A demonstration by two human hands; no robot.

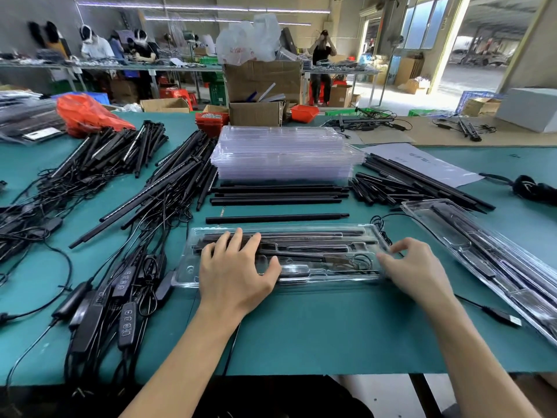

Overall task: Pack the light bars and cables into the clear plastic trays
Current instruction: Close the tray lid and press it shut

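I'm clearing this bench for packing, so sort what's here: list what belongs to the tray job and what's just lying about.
Belongs to the job:
- filled tray under the left hand and right hand
- stack of empty trays
- loose black bars
- cables with controllers
- closed tray at right

Lying about:
- orange bag
- cardboard boxes
- paper sheet

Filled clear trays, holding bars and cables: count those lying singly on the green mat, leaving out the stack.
2. One filled tray lies under both hands, left hand pressing it, right hand at its end. Another tray lies angled to the right. Others may be out of view.
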